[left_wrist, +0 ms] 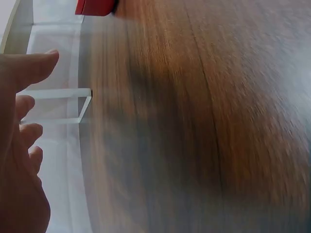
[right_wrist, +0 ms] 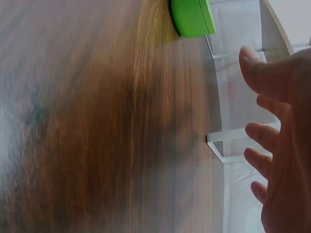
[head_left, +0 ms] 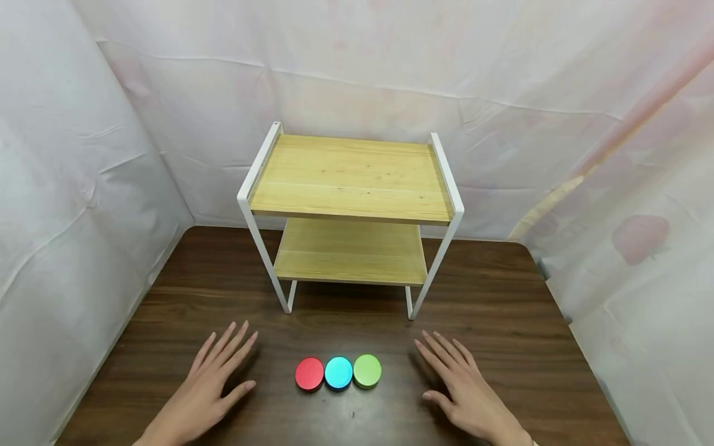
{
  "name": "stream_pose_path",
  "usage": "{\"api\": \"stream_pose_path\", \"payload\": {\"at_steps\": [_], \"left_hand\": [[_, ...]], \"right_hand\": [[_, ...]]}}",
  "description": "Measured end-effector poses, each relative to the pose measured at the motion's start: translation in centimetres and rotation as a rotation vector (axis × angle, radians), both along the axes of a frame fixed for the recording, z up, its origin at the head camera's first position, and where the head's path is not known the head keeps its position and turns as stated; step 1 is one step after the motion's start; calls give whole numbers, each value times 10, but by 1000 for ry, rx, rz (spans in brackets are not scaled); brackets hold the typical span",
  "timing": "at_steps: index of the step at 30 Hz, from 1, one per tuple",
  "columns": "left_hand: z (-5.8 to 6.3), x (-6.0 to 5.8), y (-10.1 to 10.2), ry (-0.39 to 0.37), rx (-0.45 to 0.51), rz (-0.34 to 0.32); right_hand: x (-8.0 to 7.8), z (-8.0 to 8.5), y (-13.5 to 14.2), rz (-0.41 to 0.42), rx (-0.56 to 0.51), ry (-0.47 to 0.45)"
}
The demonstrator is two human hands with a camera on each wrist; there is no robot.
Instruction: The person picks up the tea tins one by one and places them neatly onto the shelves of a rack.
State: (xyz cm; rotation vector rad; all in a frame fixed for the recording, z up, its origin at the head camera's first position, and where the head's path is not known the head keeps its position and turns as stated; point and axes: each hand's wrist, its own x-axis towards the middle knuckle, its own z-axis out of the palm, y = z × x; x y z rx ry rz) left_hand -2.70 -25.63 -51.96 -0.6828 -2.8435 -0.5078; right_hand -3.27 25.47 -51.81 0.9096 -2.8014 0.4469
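Observation:
Three small round tins stand in a row on the dark wooden table: a red tin [head_left: 309, 374], a blue tin [head_left: 338, 373] and a green tin [head_left: 367, 371]. To the left of the red tin, my left hand [head_left: 209, 381] is held over the table with fingers spread, touching no tin. My right hand [head_left: 460, 390] is spread likewise, to the right of the green tin and apart from it. Part of the red tin [left_wrist: 96, 7] shows at the top of the left wrist view. The green tin [right_wrist: 192, 17] appears at the top of the right wrist view.
Behind the tins stands a two-tier rack with a white frame [head_left: 437, 266], a wooden upper shelf [head_left: 351, 176] and a lower shelf [head_left: 351, 251]. Pale printed curtains [head_left: 357, 74] hang behind and at both sides of the table [head_left: 502, 310].

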Motion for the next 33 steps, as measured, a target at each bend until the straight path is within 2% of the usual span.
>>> {"api": "stream_pose_path", "payload": {"at_steps": [6, 9, 13, 16, 19, 22, 25, 30, 33], "left_hand": [[-11, -15, 7, -119, 153, 87], [-20, -29, 15, -205, 296, 149], [-35, -52, 30, -271, 452, 247], [-45, -67, 43, -267, 534, 292], [-51, -80, 56, -284, 630, 296], [-53, -88, 66, -306, 728, 295], [-55, -93, 74, -277, 828, 278], [-60, -97, 84, -201, 983, 225], [-63, -102, 87, -183, 1047, 264]], "right_hand": [[2, -2, -12, -16, -63, -57], [3, -4, -21, -35, -98, -106], [4, -12, -38, -60, -196, -193], [5, -22, -53, -72, -292, -239], [7, -31, -68, -105, -359, -297], [8, -37, -79, -153, -412, -379], [9, -39, -87, -180, -460, -432], [11, -44, -95, -173, -497, -377], [10, -48, -99, -160, -512, -328]]}}
